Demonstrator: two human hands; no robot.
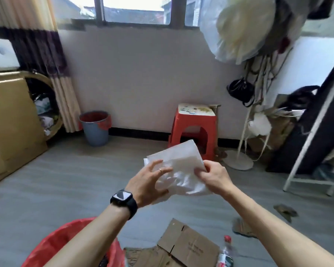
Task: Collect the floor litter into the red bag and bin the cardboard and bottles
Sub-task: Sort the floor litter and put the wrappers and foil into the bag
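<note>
Open grey floor (69,180) runs wide through the middle and left of the room. It is hemmed in on the left by a big cardboard box (10,116) and on the far side by the wall below the window. A grey bin (95,130) with a red liner stands against that wall, with a red stool (193,128) well to its right. The right side is tighter: a white stand base (239,162) sits just beyond the stool and a slanting white rack (312,151) crowds the edge. Two brown scraps (285,209) lie on the floor before it.

Down at the near edge, the red bag (52,247) gapes open at lower left, partly behind the left forearm. Just to its right lies flattened cardboard (185,245), creased, flaps splayed, faint print on one panel. A clear bottle (227,253) with a red cap lies just beside the cardboard's right edge.

In the air above all that is the white plastic wrapping (181,166), thin, glossy and crumpled. Its upper part is flatter and its lower part bunched.

The left hand (147,182), with a dark watch (123,199) on the wrist and a ring (160,171) on one finger, has its fingers spread and lightly bent over the wrapping. Plastic is gathered under the palm. The right hand (212,180) pinches the wrapping's right edge, knuckles up and fingers curled in. Both forearms reach forward from the bottom of the view.
</note>
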